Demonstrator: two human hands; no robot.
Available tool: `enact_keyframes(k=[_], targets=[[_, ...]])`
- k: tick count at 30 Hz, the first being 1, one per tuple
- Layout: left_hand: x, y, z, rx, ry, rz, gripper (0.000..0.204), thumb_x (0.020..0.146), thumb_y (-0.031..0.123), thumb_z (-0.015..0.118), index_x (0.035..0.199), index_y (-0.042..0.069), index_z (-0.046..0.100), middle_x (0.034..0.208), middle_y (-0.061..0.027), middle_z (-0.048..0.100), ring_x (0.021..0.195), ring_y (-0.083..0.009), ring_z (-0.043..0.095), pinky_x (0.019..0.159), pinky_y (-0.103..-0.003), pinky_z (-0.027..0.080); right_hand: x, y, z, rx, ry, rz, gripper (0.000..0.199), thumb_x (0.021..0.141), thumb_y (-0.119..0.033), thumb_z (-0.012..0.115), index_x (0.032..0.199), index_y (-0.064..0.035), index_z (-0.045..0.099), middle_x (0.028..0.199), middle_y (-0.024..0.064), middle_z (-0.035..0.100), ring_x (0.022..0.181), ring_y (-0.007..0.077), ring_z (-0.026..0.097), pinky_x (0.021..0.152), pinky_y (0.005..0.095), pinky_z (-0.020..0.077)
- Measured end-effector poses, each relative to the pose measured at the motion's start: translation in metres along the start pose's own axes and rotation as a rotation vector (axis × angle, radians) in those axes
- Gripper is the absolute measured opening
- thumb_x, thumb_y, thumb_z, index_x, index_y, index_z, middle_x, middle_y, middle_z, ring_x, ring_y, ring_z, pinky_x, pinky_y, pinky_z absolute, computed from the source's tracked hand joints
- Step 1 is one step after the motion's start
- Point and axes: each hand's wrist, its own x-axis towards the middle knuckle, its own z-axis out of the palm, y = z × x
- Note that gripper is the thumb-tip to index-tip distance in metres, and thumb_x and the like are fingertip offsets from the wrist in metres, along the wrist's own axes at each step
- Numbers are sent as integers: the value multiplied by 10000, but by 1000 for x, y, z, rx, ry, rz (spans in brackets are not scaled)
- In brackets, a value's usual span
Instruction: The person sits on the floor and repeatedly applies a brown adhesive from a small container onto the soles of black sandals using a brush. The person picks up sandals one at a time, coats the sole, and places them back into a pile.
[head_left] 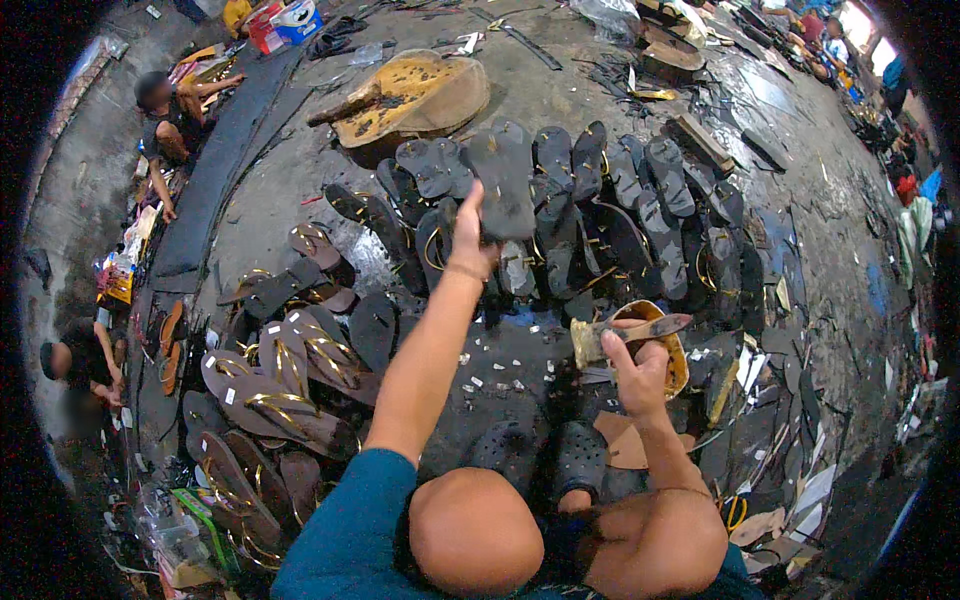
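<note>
**Left hand on a sole, right hand on a brush**

The left hand is stretched far forward, arm nearly straight, and closed on the lower edge of a dark sole, which it holds up over the rows of other soles. The fingers wrap the sole's near end; the rest of it stands clear above the hand.

The right hand is nearer the body, gripping a brush by its handle. The brush lies crosswise, its pale bristle end pointing left, over a glue tin with a yellow-stained rim that sits just behind the hand.

Beyond the left hand, dark soles with gold straps lie in overlapping rows across the wet grey floor. To the left of the arm, brown sandals with gold straps are piled in a loose fan. Farther back, a round wooden block, stained yellow, lies on the floor. Below the hands, the person's knees and black clogs show, with a tan leather piece beside the right one.

At the left edge, two other people sit on the ground, well apart from the hands.
</note>
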Motion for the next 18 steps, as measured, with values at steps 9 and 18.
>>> enact_keyframes(k=[9,18], targets=[[-161,64,-182,2321,770,317,675,788,314,736,1288,-70,494,1325,-237,534,1236,-352,500,1051,-442,372,-3,47,-126,-634,195,-62,250,895,-199,674,1014,20,650,919,144,692,792,196,648,711,322,501],[-191,42,-183,2574,824,-368,1012,671,562,783,1361,-82,419,1343,-210,520,1302,-349,430,1151,-466,194,31,46,-115,-914,318,-277,372,853,-351,650,974,-1,616,867,231,636,830,386,635,739,482,502]])
